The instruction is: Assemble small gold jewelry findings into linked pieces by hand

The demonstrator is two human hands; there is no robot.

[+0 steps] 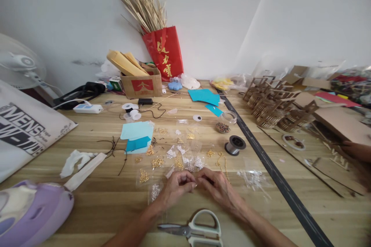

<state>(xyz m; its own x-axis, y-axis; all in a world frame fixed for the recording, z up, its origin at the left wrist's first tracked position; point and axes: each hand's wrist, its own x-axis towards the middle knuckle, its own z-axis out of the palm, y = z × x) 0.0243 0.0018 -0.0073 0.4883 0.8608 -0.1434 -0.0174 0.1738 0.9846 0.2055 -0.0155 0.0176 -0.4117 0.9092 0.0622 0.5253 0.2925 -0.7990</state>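
My left hand (pixel 176 187) and my right hand (pixel 216 187) meet fingertip to fingertip on the wooden table (pixel 116 200), pinching something very small between them; I cannot make out what it is. Just beyond my fingers lie several small clear bags of gold and silver beads (pixel 174 158). A thin gold chain (pixel 222 162) lies next to my right hand. White-handled scissors (pixel 197 229) rest shut on the table below my wrists.
A wire spool (pixel 234 144), a bead jar (pixel 223 126), blue paper pieces (pixel 136 135), a cardboard box (pixel 142 81) and a red bag of dried stalks (pixel 165 52) sit farther back. Wooden cut-outs (pixel 272 104) fill the right table, where another person's hand (pixel 356 150) rests. A purple object (pixel 31 212) lies at left.
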